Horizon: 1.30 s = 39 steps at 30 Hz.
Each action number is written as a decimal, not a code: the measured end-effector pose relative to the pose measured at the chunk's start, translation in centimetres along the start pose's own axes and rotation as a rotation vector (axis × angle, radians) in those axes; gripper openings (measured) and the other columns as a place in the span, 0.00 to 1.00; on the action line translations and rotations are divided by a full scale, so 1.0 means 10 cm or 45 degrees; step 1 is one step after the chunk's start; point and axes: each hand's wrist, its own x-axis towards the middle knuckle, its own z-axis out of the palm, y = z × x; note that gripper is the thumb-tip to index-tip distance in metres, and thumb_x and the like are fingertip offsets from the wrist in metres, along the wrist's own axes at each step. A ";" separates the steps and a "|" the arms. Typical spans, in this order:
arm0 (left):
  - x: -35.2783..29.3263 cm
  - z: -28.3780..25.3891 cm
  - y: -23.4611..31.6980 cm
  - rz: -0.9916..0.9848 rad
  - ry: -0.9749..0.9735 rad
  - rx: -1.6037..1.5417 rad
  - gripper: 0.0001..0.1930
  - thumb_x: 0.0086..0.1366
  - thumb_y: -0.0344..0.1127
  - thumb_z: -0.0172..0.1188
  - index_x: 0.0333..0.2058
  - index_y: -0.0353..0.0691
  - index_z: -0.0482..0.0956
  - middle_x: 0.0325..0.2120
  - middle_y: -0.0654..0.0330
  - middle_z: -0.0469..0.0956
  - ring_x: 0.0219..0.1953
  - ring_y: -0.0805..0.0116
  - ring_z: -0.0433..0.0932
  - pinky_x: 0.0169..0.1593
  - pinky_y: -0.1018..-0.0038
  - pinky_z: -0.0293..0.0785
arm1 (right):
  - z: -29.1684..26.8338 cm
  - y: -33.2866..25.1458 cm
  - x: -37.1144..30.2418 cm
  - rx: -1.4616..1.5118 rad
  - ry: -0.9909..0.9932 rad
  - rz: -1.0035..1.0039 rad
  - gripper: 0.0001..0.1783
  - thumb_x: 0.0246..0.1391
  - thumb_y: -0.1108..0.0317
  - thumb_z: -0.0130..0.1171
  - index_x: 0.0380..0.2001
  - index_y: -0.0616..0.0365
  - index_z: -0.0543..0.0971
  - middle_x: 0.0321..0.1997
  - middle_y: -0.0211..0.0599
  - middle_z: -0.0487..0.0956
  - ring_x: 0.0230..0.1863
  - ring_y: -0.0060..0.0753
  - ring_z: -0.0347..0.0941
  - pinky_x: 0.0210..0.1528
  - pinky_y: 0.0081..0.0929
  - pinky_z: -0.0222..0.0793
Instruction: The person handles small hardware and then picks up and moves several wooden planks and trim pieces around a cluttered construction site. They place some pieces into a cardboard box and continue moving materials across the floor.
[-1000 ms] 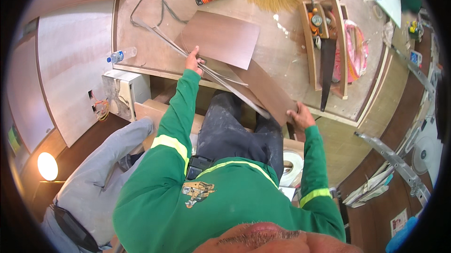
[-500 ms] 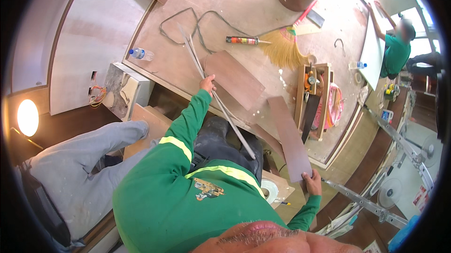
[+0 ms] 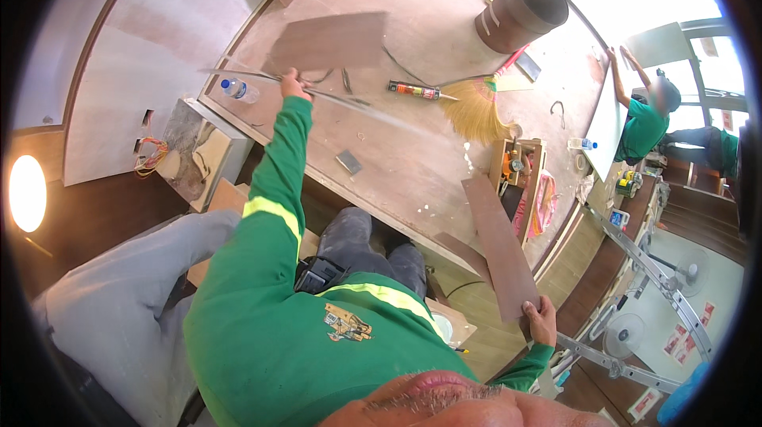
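My left hand (image 3: 294,86) is closed around thin pale strips (image 3: 357,107), which are blurred by motion over the large worktable (image 3: 381,157). Just beyond its fingers is a blurred brown rectangular sheet (image 3: 325,42); whether the hand grips the sheet too I cannot make out. At the lower right, my right hand (image 3: 540,321) pinches the near end of a long brown panel (image 3: 502,248), whose far end reaches over the table edge. Another narrow brown piece (image 3: 463,255) lies beside that panel. A small dark block (image 3: 348,162) rests on the table between my hands.
A straw broom (image 3: 479,109), a sealant tube (image 3: 414,90), a brown cylinder (image 3: 521,10) and a wooden toolbox (image 3: 516,181) stand or lie on the table. A water bottle (image 3: 238,90) is at left. A ladder (image 3: 635,244) and a co-worker (image 3: 647,121) are at right.
My left hand has swung away and to the left with the strips, and the brown sheet has shifted the same way, uncovering the small dark block. My right hand still grips the long panel.
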 end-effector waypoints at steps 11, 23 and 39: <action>-0.76 0.03 -0.44 -0.371 -0.511 0.057 0.09 0.75 0.42 0.51 0.47 0.46 0.74 0.24 0.71 0.69 0.18 0.80 0.61 0.29 0.73 0.67 | 0.21 -0.32 0.10 0.328 0.127 -0.162 0.18 0.61 0.65 0.59 0.49 0.68 0.75 0.41 0.31 0.79 0.42 0.22 0.71 0.47 0.24 0.69; -3.05 0.33 -1.98 -0.747 -0.837 0.292 0.21 0.71 0.52 0.58 0.51 0.41 0.76 0.30 0.65 0.73 0.24 0.75 0.68 0.31 0.75 0.71 | 0.48 -0.46 0.68 1.046 0.126 -0.389 0.20 0.63 0.68 0.58 0.55 0.66 0.73 0.52 0.38 0.79 0.53 0.25 0.73 0.59 0.25 0.66; -3.62 0.83 -2.47 -0.924 -0.996 0.122 0.25 0.69 0.53 0.60 0.54 0.38 0.76 0.51 0.51 0.81 0.53 0.52 0.79 0.62 0.52 0.72 | 1.33 -0.25 1.17 1.254 -0.219 -0.218 0.17 0.60 0.70 0.61 0.50 0.67 0.75 0.47 0.37 0.80 0.47 0.24 0.75 0.54 0.24 0.68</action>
